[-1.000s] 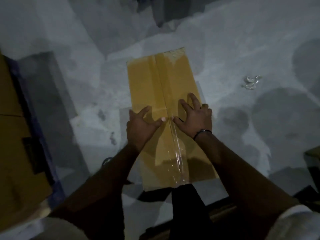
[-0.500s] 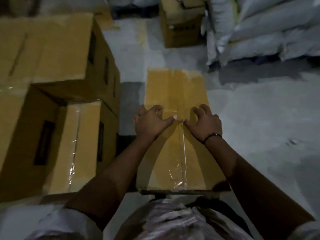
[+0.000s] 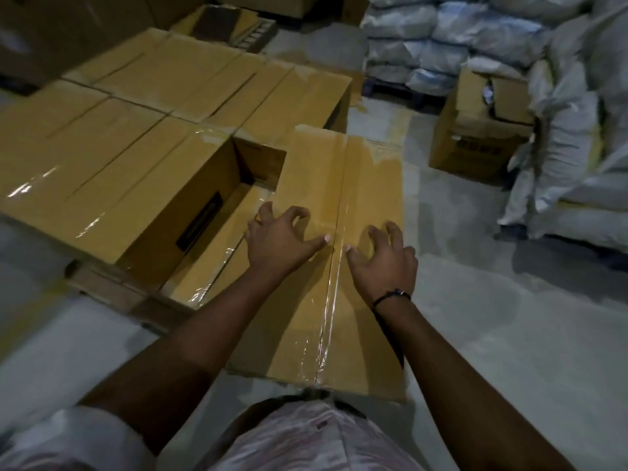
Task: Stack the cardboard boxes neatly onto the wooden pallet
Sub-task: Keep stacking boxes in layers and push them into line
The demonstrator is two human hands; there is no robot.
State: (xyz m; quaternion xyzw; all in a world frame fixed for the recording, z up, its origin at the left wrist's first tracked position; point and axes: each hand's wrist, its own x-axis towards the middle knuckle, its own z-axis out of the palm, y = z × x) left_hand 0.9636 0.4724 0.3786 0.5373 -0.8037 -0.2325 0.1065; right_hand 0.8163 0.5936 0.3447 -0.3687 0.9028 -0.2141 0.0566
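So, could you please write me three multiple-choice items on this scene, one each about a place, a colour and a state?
1. Where do the stacked boxes lie, relative to the held box?
A) to its left B) to its right C) on top of it
2. What colour are the sacks piled at the right?
A) red B) whitish C) green
3. How is the held box's top?
A) flaps open B) torn away C) taped shut
Answers: 1 A, the stack fills the view's left; 2 B, they look pale grey-white; 3 C, clear tape runs along its closed seam.
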